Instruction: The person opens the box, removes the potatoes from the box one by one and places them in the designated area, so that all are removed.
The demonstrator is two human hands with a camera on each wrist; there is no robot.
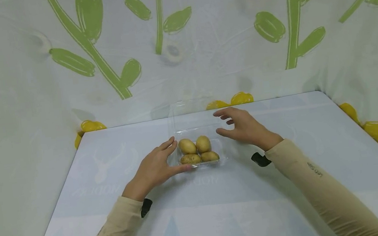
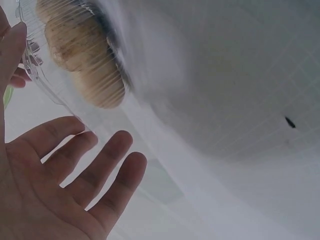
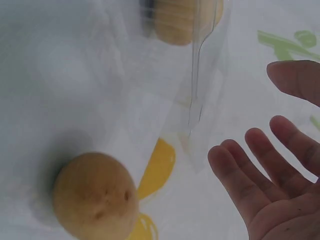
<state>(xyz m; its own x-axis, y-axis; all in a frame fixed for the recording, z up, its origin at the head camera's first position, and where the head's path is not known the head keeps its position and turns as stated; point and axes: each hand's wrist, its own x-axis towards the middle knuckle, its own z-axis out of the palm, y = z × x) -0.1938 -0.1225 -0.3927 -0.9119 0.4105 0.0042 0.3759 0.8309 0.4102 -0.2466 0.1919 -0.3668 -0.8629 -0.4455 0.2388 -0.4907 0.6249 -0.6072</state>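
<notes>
A clear plastic clamshell box (image 1: 177,162) stands on the table, its transparent lid (image 1: 188,115) raised at the back. Several potatoes (image 1: 203,144) lie inside in two rows. My left hand (image 1: 154,168) rests around the box's left front corner, thumb along the front rim and spread fingers at the left side. In the left wrist view, its fingers (image 2: 120,142) are loosely extended beside the wall. To the right of the lid, my right hand (image 1: 240,125) hovers with nothing in its parted fingers. Another potato (image 3: 95,196) sits outside the box, hidden in the head view by my right hand.
The white table (image 1: 201,225) carries faint printed patterns. Behind it and at both sides hangs a white cloth (image 1: 224,63) with green stems and yellow flowers. Dark wrist cameras (image 1: 260,159) sit under the sleeves.
</notes>
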